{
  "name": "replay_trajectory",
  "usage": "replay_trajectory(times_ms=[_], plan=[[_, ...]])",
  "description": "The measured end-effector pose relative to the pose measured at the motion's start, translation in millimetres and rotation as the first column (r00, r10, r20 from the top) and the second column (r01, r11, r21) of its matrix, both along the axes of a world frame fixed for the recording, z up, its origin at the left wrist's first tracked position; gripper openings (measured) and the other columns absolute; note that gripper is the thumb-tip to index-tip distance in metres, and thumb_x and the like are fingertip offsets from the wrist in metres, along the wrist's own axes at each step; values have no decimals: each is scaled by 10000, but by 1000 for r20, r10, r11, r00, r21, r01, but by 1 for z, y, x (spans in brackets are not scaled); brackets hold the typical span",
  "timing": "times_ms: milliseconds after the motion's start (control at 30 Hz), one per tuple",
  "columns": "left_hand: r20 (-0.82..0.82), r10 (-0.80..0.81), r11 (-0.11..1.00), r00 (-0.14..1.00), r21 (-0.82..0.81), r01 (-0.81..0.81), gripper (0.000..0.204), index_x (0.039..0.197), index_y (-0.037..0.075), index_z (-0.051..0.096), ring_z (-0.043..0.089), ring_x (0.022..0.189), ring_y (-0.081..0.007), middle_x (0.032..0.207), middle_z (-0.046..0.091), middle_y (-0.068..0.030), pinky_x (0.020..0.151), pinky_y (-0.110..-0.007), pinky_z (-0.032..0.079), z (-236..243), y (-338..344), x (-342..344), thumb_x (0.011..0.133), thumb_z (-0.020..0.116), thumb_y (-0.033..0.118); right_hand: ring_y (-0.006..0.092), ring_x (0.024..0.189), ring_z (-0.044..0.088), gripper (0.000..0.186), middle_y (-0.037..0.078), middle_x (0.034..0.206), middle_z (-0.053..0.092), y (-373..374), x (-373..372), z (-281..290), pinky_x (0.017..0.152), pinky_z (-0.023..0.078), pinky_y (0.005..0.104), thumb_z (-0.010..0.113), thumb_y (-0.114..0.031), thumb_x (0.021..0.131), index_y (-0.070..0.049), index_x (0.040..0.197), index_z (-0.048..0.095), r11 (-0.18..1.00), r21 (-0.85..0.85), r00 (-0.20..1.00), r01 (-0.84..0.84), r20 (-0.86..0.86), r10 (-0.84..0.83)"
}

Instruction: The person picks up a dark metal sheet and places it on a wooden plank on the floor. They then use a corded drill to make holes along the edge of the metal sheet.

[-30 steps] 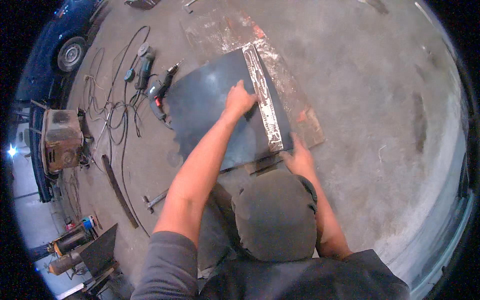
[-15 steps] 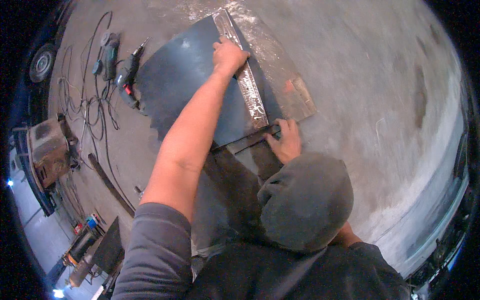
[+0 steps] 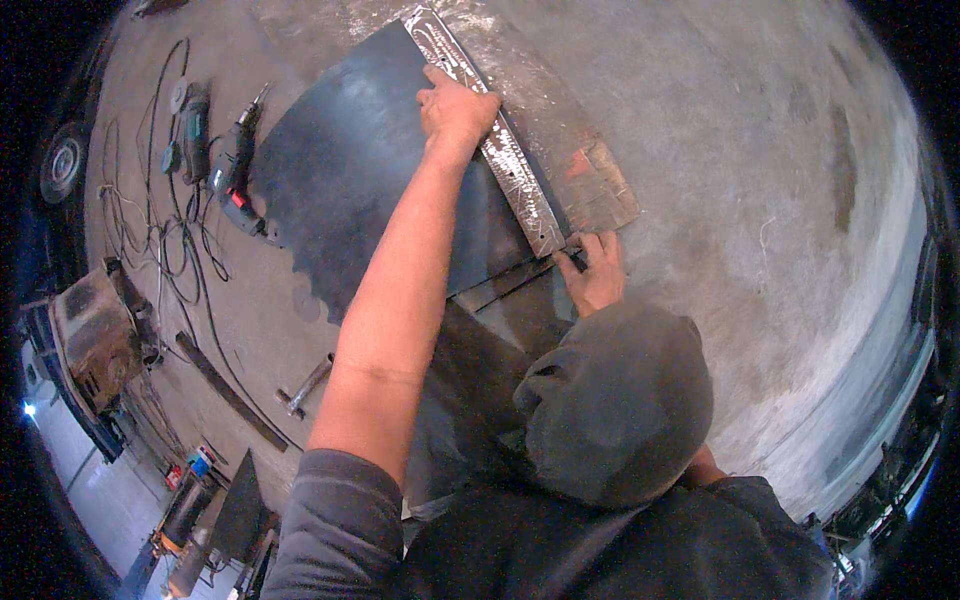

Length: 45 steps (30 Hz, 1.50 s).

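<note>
A dark, smooth metal sheet (image 3: 350, 150) lies flat on the floor in front of me. Across it, near its right edge, rests a long, scuffed metal bar (image 3: 520, 190) with whitish marks. My left hand (image 3: 458, 110) grips the bar in its upper half, fingers on one side and thumb on the other. At the sheet's near right corner, beside the bar's lower end, my right hand (image 3: 597, 272) pinches the sheet edge between thumb and fingers. Whether something small is also in that pinch cannot be made out. A rounded shape in dark cloth (image 3: 615, 400) hides most of my right forearm.
Left of the sheet lie a drill (image 3: 235, 175), an angle grinder (image 3: 195, 135) and tangled cords (image 3: 170, 240). A hammer (image 3: 300, 390) and a dark flat strip (image 3: 230, 390) are nearer. A worn board (image 3: 600, 190) shows beyond the sheet's right edge.
The bar has shifted right on the sheet, closer to its right edge, with my left hand on it. My right hand has moved slightly right along the near edge. More of the hammer shows.
</note>
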<state>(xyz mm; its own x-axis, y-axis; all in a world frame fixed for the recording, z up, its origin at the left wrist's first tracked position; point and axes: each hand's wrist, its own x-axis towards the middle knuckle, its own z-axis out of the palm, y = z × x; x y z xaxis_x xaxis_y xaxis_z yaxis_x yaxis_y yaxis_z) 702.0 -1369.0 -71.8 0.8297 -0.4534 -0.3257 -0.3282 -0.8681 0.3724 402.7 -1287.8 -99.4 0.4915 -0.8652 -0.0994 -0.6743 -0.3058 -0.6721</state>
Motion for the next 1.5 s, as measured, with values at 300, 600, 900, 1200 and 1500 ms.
replay_trajectory(times_ms=[300,600,900,1200,1500], plan=[[-37,-76,997,996,-2,76,1065,1516,-90,150,573,1173,-470,1346,452,-353,1026,-444,481,6,-4,-4,764,773,336,309,970,630,412,111,1052,580,-7,-1,4,813,515,405,801,-78,755,-92,1141,656,995,101,996,21,83,-29],[96,-89,995,991,45,85,1006,1475,-54,255,591,1124,-461,1306,451,-294,960,-489,507,19,-24,10,755,803,386,326,970,600,432,130,1055,588,0,1,-9,847,489,417,796,-91,744,-81,1154,660,991,102,984,84,151,-99],[115,-95,995,989,-1,96,802,1381,-75,318,611,1064,-486,1256,460,-306,920,-518,525,10,-29,17,801,710,316,347,960,571,499,130,1015,589,4,1,-10,858,465,439,832,-136,697,-84,1161,656,991,78,975,112,183,-125],[117,-51,998,992,-24,54,754,1351,-39,360,606,1079,-477,1250,480,-283,944,-518,509,16,-26,14,792,716,319,341,958,579,475,126,1022,603,0,4,-2,858,468,442,831,-123,689,-94,1131,659,994,41,983,100,151,-105],[130,-75,996,989,-42,81,758,1321,-15,393,608,1091,-449,1244,483,-259,944,-512,509,16,-26,13,761,774,326,343,982,593,474,130,1080,623,0,2,-7,877,468,439,832,-125,688,-91,1128,658,995,49,990,88,110,-93]])
